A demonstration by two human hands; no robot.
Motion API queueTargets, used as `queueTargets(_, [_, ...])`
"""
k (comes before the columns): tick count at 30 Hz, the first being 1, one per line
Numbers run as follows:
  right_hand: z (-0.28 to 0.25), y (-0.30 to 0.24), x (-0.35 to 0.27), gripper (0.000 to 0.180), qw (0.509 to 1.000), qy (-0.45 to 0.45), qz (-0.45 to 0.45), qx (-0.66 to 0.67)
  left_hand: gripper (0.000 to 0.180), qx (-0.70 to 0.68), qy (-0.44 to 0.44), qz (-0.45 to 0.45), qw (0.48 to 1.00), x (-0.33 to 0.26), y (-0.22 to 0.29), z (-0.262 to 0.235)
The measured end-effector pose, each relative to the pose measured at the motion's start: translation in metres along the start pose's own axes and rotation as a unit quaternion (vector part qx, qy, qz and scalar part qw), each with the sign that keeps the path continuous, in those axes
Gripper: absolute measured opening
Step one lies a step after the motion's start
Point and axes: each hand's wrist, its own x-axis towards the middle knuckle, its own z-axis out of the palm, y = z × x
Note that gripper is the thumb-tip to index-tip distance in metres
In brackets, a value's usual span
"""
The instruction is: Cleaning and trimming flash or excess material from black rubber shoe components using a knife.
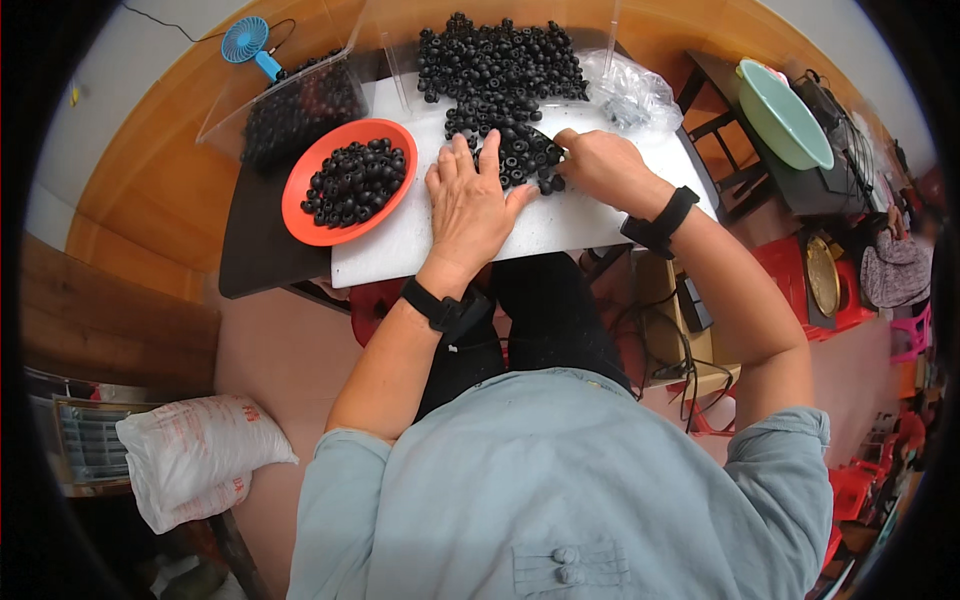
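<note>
Many small, rounded black pieces with holes (515, 105) lie heaped on a white board (380, 255), spilling from the back toward me. My left hand (468, 205) rests at the near left edge of the heap, its fingers spread and its fingertips against the pieces. At the heap's right side, my right hand (605, 170) is closed, with thumb and fingers pinched together. A thin dark edge shows by its fingertips among the pieces; what it belongs to is hidden. An orange-red bowl (300, 225) of the same black pieces stands left of my left hand.
A clear plastic bin (225, 115) of black pieces and a blue handheld fan (245, 40) stand at the back left. A crumpled clear plastic bag (635, 95) lies right of the heap. Farther right, a pale green basin (785, 115) sits on a dark table. White sacks (200, 455) lie lower left.
</note>
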Motion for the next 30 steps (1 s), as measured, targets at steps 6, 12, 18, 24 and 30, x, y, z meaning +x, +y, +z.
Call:
queueTargets(6, [-0.025, 0.004, -0.034, 0.021, 0.996, 0.053, -0.001, -0.069, 0.075, -0.05, 0.037, 0.032, 0.998, -0.003, -0.009, -0.005])
queueTargets(12, [-0.029, 0.021, -0.101, 0.024, 0.992, 0.055, 0.016, -0.109, 0.03, -0.127, 0.156, 0.057, 0.978, -0.023, -0.004, -0.019])
queueTargets(18, [-0.037, 0.037, -0.126, 0.022, 0.986, 0.13, 0.097, 0.05, 0.019, -0.113, 0.11, 0.149, 0.976, -0.022, 0.023, -0.022])
queueTargets(24, [-0.021, 0.02, -0.132, 0.017, 0.977, 0.201, 0.039, 0.066, 0.021, -0.04, 0.056, 0.151, 0.986, -0.017, 0.037, -0.012])
queueTargets(30, [-0.005, 0.015, -0.115, 0.014, 0.978, 0.204, -0.047, -0.013, 0.022, -0.054, 0.056, 0.132, 0.988, -0.016, 0.035, -0.008])
